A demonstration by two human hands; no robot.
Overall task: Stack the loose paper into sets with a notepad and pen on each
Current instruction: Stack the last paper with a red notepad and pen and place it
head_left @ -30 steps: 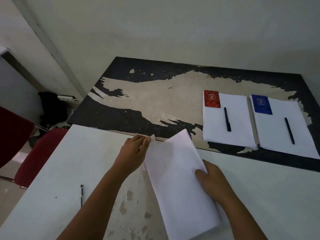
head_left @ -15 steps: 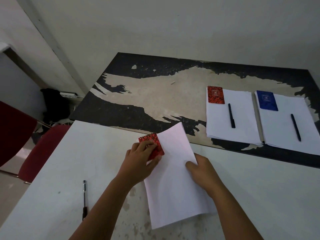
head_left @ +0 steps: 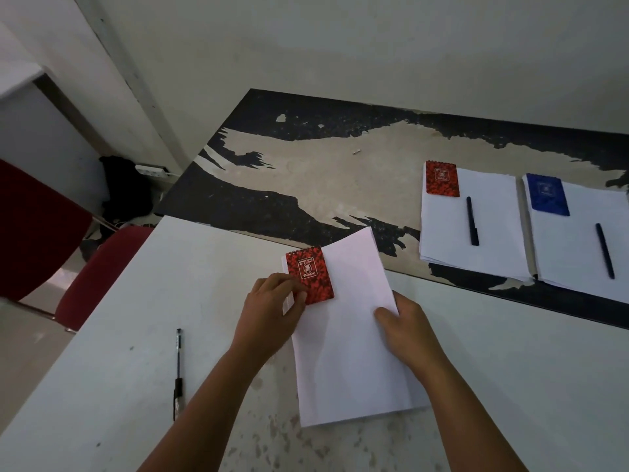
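With the left hand (head_left: 272,311) pinching the red notepad (head_left: 309,274) onto the paper stack's (head_left: 354,335) top-left corner and the right hand (head_left: 405,330) gripping the stack's right edge, square it flush — then fetch the pen (head_left: 178,373) lying left.

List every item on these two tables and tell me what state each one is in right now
Near paper stack: flat on the white table, no pen on it yet.
Near red notepad: closed, on that stack's far left corner.
Left hand: fingers pinching the notepad's near edge.
Right hand: gripping the stack's right edge.
Loose pen: lying on the table, left of the stack, untouched.
Two far stacks: each complete, closed notepad and pen on top.
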